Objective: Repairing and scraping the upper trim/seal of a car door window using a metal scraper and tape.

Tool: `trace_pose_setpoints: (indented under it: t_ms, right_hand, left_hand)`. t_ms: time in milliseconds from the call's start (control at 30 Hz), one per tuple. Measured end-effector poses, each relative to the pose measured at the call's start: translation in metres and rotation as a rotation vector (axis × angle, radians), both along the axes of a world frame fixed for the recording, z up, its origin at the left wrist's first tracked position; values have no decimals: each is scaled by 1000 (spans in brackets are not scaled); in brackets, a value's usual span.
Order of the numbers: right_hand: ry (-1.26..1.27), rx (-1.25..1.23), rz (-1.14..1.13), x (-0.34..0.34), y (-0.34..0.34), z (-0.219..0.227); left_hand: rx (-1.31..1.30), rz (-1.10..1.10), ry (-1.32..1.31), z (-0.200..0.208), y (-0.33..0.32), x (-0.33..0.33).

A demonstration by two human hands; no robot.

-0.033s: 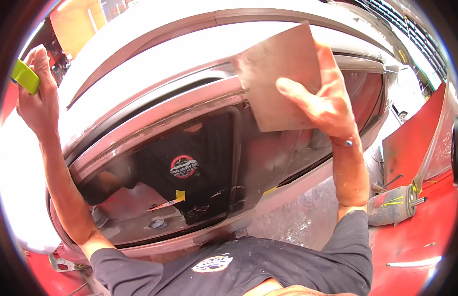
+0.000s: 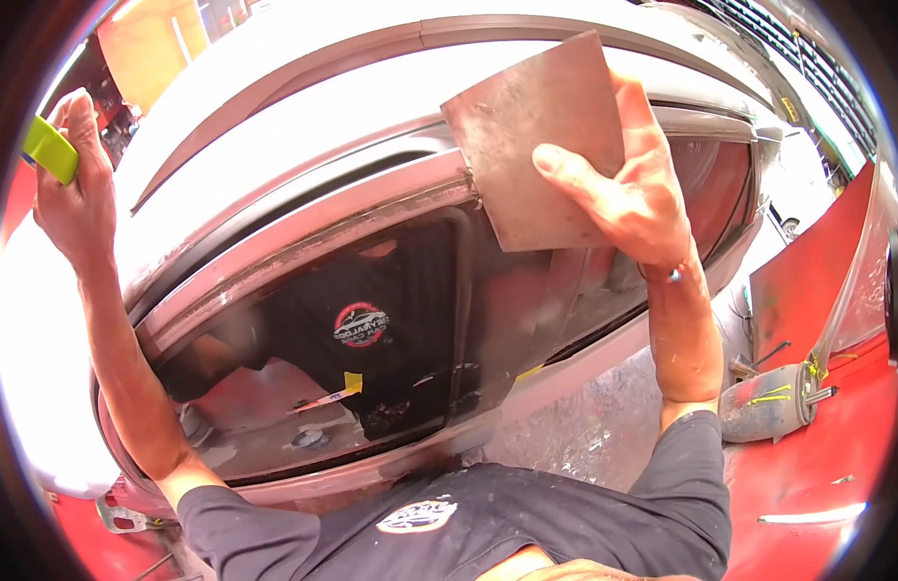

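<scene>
Brown-grey sheet (image 2: 517, 107) and lime-green block (image 2: 52, 153) held near a car side window (image 2: 304, 290).
Above and right of the window, the right hand (image 2: 642, 208) pinches the sheet between thumb and fingers; above and left, the left hand's (image 2: 76, 208) fingers curl round the block.

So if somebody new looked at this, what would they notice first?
Probably the big brownish-grey sheet in the right hand, held up right of the middle, in front of the car. Next, maybe the bright green thing in the left hand, way over at the left edge. Then the shiny side window, below and left of the sheet, reflecting a dark shirt.
</scene>
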State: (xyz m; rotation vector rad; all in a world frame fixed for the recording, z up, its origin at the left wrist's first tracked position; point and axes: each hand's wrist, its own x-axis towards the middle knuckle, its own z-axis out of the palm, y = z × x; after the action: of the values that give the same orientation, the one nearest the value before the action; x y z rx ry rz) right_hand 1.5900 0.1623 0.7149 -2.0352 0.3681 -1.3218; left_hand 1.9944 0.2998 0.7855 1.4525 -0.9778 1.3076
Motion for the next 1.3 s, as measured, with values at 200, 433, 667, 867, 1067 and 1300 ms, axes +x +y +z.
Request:
trace_pose_setpoints:
  t_ms: [200,433,667,867,1067,1300]
  right_hand:
    - [-75,13,58,-10,-2,-3]
    - [10,-9,29,-17,-1,1]
    - [144,-149,-29,-12,-6,9]
    - [214,-168,-28,-3,3,19]
    - [156,-142,-10,-6,-3,12]
    - [107,-79,37,-9,-3,12]
  left_hand:
    - [3,-18,-56,0,-3,-6]
    - [19,6,-33,1,0,-1]
    - [-23,-62,-13,1,1,-4]
    - [46,-13,95,4,7,8]
    - [-22,-39,-1,4,1,-1]
    - [36,-66,-8,3,4,2]
